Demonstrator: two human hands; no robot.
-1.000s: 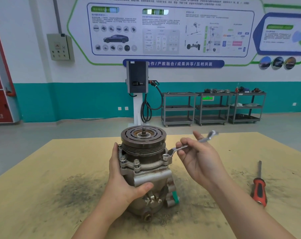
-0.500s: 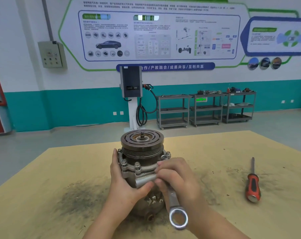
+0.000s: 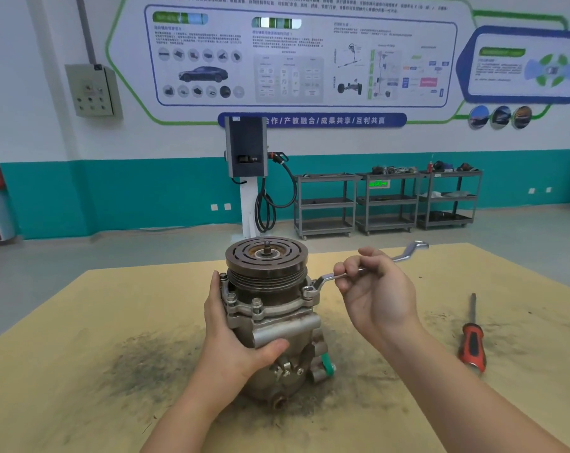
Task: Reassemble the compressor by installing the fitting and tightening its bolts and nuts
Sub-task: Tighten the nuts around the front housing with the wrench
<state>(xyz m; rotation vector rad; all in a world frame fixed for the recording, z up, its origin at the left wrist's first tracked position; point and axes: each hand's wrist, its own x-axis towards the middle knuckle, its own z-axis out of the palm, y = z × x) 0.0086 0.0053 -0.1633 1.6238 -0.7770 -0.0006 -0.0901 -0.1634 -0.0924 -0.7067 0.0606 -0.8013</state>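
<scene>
Compressor [image 3: 270,322] stands upright at centre frame on the tan bench [image 3: 80,338], pulley [image 3: 266,256] on top.

Left hand [image 3: 231,335] grips the body from the left, fingers round the far side, thumb across the front boss. It looks like a steadying hold.

Right hand [image 3: 375,289], right of centre, holds the wrench [image 3: 358,269] by mid-shank, fingers curled over it. Near ring end sits on the bolt [image 3: 309,292] at the flange's right edge; the free end points to the upper right.

Progress, as judged from this view: flange ring is seated on the housing, with bolt heads visible at left and front as well as the one under the wrench. So the fastening stage is under way. Whether any bolt is at full tightness cannot be told (no gap shows under the heads, but that proves little). The far side of the flange is hidden behind the pulley.

Left to do, probably: finish this bolt, go round the rest, check the rear ones.

Screwdriver [image 3: 471,341], red handle, lies untouched at lower right, well apart from the compressor.
</scene>
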